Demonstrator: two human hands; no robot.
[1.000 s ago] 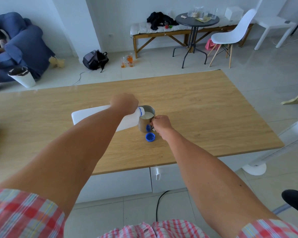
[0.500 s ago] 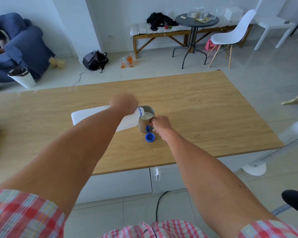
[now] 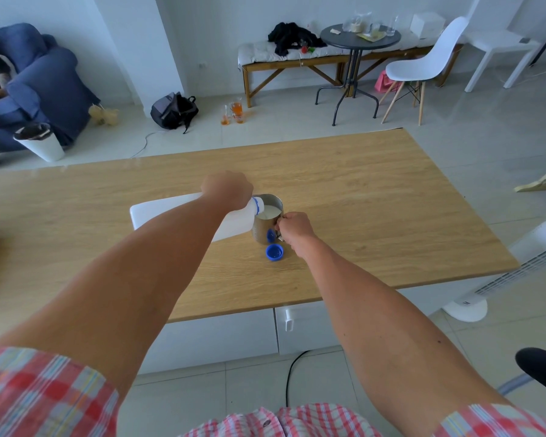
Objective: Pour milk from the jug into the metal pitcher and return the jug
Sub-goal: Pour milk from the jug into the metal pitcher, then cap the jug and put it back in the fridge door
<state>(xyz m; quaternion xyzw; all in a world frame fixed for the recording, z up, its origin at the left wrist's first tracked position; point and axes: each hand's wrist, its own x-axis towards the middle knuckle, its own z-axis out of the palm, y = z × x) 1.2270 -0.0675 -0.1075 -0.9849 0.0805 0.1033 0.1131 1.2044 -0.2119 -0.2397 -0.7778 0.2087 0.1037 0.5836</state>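
Pouring, unchanged from the earlier frames. The white plastic milk jug [image 3: 171, 212], gripped near its neck by the left hand [image 3: 227, 189], stays tipped sideways over the round metal pitcher [image 3: 265, 222], whose handle the right hand [image 3: 293, 228] grasps. The blue screw cap [image 3: 275, 252] lies just below the right hand.

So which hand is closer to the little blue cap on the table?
Right. The right hand grips the pitcher handle just above the blue cap; the left hand holds the jug, farther away.

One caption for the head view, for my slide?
Left hand tips milk jug into metal pitcher; right hand holds its handle.
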